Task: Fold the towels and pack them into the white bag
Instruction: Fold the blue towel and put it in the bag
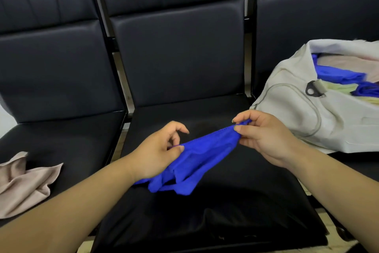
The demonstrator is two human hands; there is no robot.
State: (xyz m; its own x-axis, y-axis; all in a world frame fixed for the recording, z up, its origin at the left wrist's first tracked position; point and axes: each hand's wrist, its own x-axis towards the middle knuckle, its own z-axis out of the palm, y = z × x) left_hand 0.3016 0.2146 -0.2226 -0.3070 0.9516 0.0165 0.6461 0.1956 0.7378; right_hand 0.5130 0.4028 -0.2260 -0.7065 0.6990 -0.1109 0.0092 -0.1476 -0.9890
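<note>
Hanging between left fingers (177, 148) and right fingers (242, 129) (both pinching): blue towel (205, 150).

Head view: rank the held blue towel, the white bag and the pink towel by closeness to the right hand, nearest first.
1. Blue towel: pinched by the right hand itself, at centre.
2. White bag: just beyond that hand, to its right.
3. Pink towel: far left, crumpled on the left seat.
</note>
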